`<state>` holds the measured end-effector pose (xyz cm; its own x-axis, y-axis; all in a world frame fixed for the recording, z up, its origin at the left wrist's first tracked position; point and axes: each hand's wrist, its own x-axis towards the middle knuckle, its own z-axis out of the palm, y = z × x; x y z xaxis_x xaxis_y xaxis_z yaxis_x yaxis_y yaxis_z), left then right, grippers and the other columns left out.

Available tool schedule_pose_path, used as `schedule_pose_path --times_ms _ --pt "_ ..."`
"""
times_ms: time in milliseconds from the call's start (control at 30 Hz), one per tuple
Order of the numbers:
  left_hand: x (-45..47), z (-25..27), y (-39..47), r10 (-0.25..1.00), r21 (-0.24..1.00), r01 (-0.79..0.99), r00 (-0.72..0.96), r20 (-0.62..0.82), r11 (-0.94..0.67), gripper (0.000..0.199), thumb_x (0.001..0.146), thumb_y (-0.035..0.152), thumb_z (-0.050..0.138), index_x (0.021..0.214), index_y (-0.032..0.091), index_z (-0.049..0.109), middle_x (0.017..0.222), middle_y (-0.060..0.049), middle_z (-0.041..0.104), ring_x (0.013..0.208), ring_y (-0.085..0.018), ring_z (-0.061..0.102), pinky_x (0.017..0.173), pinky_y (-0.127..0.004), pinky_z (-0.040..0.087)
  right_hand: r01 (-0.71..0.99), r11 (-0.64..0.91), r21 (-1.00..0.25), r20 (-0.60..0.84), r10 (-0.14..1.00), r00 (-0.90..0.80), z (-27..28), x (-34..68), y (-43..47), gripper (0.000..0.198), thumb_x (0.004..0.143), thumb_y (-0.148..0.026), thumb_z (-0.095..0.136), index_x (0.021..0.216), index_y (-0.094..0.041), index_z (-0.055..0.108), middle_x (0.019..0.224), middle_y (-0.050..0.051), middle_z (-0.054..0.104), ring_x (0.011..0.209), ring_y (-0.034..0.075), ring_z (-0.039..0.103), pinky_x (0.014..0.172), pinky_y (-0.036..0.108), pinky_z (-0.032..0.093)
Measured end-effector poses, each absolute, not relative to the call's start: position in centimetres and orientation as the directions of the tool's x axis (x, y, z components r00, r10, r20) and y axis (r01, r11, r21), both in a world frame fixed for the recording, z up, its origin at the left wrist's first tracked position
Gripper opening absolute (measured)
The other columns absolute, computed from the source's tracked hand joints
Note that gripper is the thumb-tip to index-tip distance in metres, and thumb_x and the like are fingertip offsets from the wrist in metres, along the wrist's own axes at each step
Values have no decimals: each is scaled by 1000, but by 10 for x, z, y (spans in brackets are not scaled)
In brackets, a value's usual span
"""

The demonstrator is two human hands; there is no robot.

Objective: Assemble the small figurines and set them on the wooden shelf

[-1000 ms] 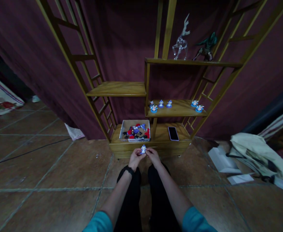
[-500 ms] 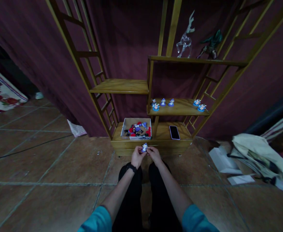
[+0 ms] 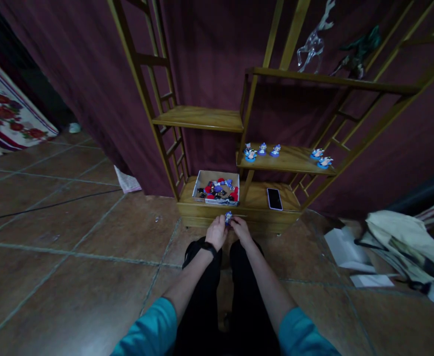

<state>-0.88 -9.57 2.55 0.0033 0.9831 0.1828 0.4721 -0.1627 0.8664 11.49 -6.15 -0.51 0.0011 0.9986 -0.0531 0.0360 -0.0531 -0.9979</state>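
Note:
Between my two hands, just in front of the low shelf, is a small purple-and-white figurine point(image 3: 228, 216). My left hand point(image 3: 217, 232) has its fingers closed on the figurine's left side. On its right side, the fingertips of my right hand point(image 3: 241, 230) pinch it near the base. Beyond my hands, a shallow cardboard box point(image 3: 217, 174) holds a jumble of red, black and purple figurines. Similar purple figurines point(image 3: 275, 150) stand upright on the shelf above, among blue-and-white ones point(image 3: 325, 162) at both ends.
A phone point(image 3: 275, 199) lies on the bottom shelf, right of the box. The wooden shelf unit point(image 3: 198, 117) carries a clear deer statuette point(image 3: 313, 47) and a dark green statue point(image 3: 361, 49) higher up. White boxes point(image 3: 348, 249) and a cream bag point(image 3: 398, 237) lie on the floor at right.
My view has shifted, so the shelf sits further right and higher. The figurine remains between both hands; it looks turned, and my left hand has rolled over with its back more upward.

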Motion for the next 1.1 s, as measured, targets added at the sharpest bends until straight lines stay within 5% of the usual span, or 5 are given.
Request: schedule_pose_path --times_ms 267,600,867,1000,1100 --pt "-4 30 -98 975 445 871 153 161 -210 30 80 16 46 110 18 42 103 -11 55 96 -22 54 83 -33 42 51 -21 -998 -20 1000 23 -3 115 -65 18 66 -31 55 76 -22 69 74 0 68 77 19 59 72 30 45" --pt "-3 32 -97 953 487 827 180 242 -280 32 75 10 48 107 17 46 102 -12 56 95 -24 56 82 -35 42 -33 -27 -999 -30 993 111 0 113 -67 17 63 -31 59 74 -21 67 75 -1 67 76 18 58 76 29 43" --pt "1 31 -76 945 983 99 -275 176 -154 27 68 23 66 90 19 53 81 -2 61 73 -15 59 75 -30 44 -278 -12 -961 -73 975 210 17 112 -86 31 62 -40 66 88 -22 67 94 3 68 89 19 60 82 32 45" --pt "3 39 -63 928 915 -384 -372 -33 -121 33 67 29 69 90 18 50 77 -1 61 70 -12 61 73 -30 46 -517 -223 -826 -278 960 29 27 89 -122 38 64 -46 67 91 -19 65 87 5 69 79 19 63 72 32 48" --pt "5 41 -59 921 860 -494 -380 -84 -126 37 64 29 73 90 18 49 75 0 61 73 -13 64 74 -31 48 -606 -289 -741 -308 948 -76 40 66 -148 32 65 -45 68 86 -20 65 86 2 69 82 17 62 69 28 48"
